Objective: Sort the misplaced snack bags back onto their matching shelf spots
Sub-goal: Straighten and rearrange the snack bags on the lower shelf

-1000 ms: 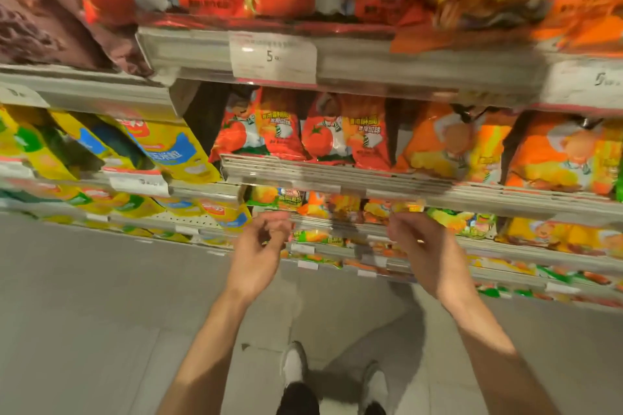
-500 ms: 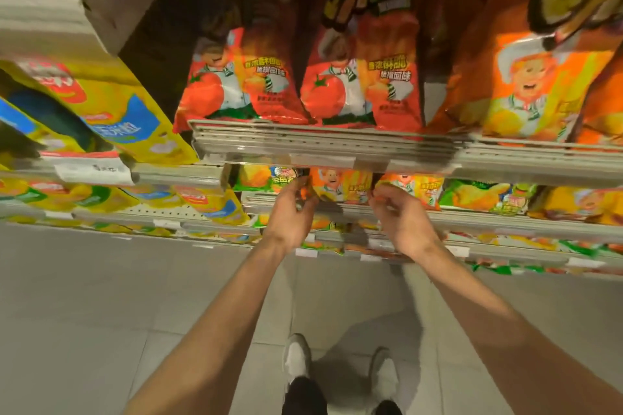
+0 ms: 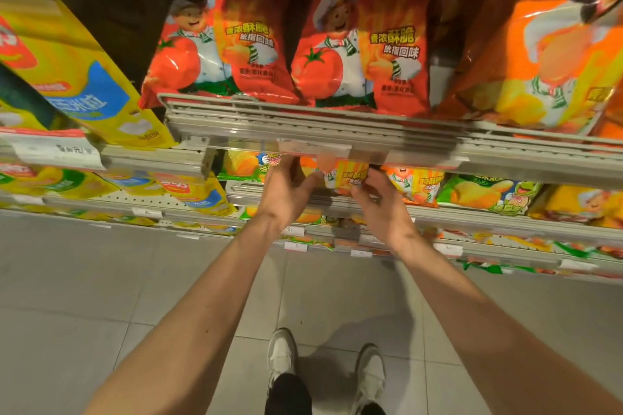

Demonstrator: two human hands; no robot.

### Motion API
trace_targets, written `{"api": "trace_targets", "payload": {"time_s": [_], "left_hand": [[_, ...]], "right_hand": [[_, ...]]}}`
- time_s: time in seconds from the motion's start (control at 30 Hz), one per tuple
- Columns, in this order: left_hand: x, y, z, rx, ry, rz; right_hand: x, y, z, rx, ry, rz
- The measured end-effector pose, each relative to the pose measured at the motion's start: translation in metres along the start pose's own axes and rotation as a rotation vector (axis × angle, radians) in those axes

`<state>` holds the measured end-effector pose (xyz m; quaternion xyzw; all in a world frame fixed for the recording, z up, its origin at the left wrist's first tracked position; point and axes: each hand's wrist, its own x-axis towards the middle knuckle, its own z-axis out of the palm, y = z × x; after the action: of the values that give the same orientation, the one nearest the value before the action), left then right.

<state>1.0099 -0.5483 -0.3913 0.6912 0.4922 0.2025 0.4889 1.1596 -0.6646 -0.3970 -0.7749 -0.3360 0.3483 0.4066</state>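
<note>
Head view: both hands at 12 o'clock, under shelf lip (image 3: pixel 337 141).
Left hand (image 3: pixel 286 192): fingers curled round orange bag (image 3: pixel 344 177).
Right hand (image 3: pixel 381 202): fingers pinching bag's other edge.
Technique: pull straight out, clear of green bag (image 3: pixel 246 167) at 9 o'clock.

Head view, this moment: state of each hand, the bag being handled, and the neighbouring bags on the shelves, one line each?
Left hand: grips the small orange bag's left edge.
Right hand: grips the bag's right edge.
Small orange bag: upright, on the lower shelf, held between both hands.
Green bag: lying tilted on that shelf, untouched.
Two tomato bags: upright on the shelf above, side by side.
Yellow bag: leaning, left shelf.
</note>
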Motion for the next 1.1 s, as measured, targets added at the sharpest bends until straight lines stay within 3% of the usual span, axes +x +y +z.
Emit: {"api": "trace_targets", "payload": {"time_s": [0.23,0.33,0.53,0.73,1.1], "left_hand": [[-0.010,0.005,-0.009,0.082,0.054,0.043],[-0.026,0.012,-0.016,-0.025,-0.008,0.037],[-0.060,-0.001,-0.019,-0.256,-0.058,-0.067],[-0.095,-0.008,-0.018,-0.421,-0.144,-0.281],[-0.138,0.042,0.000,-0.310,-0.311,-0.265]], "right_hand": [[0.000,-0.019,-0.006,0.170,0.027,-0.040],[-0.006,-0.029,-0.007,0.243,0.009,-0.010],[-0.026,-0.022,-0.006,0.361,-0.073,0.077],[-0.076,-0.008,-0.014,0.350,-0.068,0.089],[-0.152,0.005,-0.055,0.321,0.002,0.195]]}}
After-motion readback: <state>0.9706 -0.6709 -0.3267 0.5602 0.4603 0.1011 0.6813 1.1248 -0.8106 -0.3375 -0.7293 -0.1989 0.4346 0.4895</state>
